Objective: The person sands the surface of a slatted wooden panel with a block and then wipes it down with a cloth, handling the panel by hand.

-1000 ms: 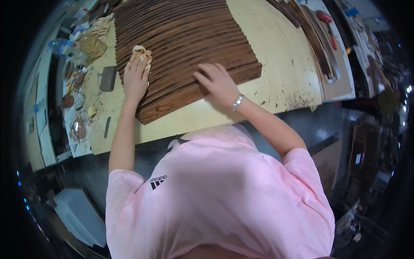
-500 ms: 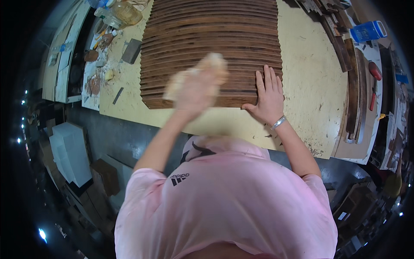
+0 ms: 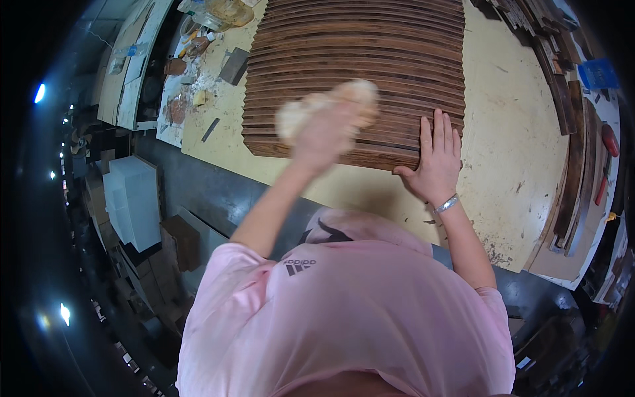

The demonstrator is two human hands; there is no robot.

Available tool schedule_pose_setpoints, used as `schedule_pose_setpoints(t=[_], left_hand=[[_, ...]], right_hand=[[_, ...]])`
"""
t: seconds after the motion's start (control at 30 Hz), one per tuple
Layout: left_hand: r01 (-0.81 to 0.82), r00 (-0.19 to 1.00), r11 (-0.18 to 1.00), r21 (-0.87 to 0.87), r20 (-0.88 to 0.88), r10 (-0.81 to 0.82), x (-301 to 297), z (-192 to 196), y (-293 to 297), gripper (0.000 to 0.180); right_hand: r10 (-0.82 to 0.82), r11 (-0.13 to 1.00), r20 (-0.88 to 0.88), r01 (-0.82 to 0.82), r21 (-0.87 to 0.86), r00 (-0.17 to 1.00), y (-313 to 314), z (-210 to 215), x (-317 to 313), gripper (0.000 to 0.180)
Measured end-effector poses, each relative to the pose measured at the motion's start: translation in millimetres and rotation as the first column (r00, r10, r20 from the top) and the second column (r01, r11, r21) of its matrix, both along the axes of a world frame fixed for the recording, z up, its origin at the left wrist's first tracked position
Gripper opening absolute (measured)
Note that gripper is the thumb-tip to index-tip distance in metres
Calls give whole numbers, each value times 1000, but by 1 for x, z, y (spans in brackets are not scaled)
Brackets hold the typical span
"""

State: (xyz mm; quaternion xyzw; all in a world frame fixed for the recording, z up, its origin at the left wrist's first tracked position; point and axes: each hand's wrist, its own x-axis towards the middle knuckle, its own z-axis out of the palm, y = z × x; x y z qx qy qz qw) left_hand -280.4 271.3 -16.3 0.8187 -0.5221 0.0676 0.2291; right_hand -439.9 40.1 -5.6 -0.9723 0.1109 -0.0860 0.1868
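one ribbed wooden panel (image 3: 357, 41) lies under the left hand (image 3: 324, 139), which, though blurred, seems to grasp a bunched pale cloth (image 3: 362, 96) against it; right of that grip, the right hand (image 3: 438, 170) rests flat, holding nothing, likely bracing the panel against sliding.

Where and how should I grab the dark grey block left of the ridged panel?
Probably pinch the dark grey block across its long sides at the near end, coming from above and the left: it's oblong, and its far end sits close to the ridged panel.
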Motion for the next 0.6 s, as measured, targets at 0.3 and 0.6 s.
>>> schedule_pose_setpoints(t=[0.3,0.6], left_hand=[[-680,681,733,-40,-405,610,46,36,53,23],[-612,791,790,-40,-37,611,67,24,134,7]], right_hand=[[-11,999,-12,10,-33,1000,2,3,1,117],[-22,999,82,26,-45,996,5,-4,2,119]])
